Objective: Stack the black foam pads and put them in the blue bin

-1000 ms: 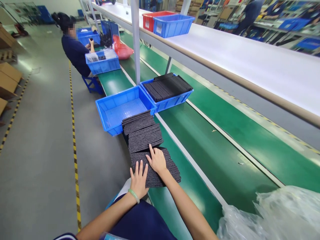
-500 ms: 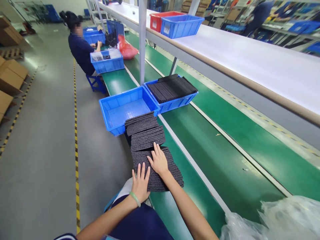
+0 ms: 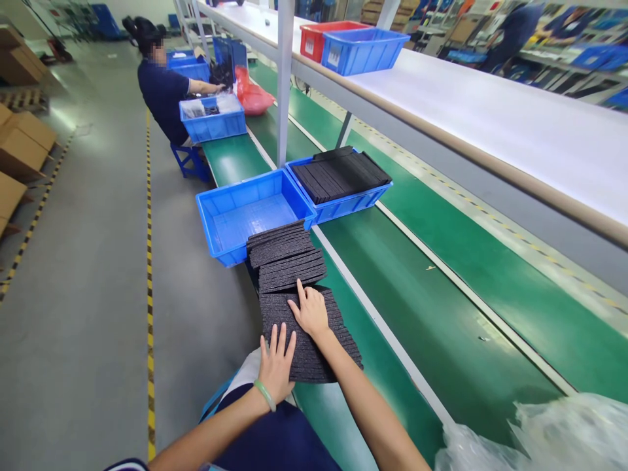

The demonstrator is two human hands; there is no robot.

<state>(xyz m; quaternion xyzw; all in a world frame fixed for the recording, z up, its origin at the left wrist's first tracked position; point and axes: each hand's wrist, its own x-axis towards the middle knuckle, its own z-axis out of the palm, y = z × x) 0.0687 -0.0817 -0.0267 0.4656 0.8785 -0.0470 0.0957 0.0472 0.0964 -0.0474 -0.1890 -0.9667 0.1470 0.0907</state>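
Observation:
Rows of dark grey foam strips, packed side by side, lie in front of me on the green bench. My left hand rests on their near left edge, fingers spread. Farther up, my right hand touches the top of the strips with its index finger and thumb stretched out; the other fingers are bent. Neither hand is gripping a strip. Beyond the far row stands a blue bin with a bare bottom. A second blue bin, to its right, is full of flat black strips.
A white shelf on posts runs along the right, carrying a red bin and a blue bin. Clear plastic bags lie at the lower right. Another person sits farther along the bench.
My right hand's outer fingers have curled, leaving the index finger stretched out. My left hand stays in place. The seated person's arm has reached out to the right.

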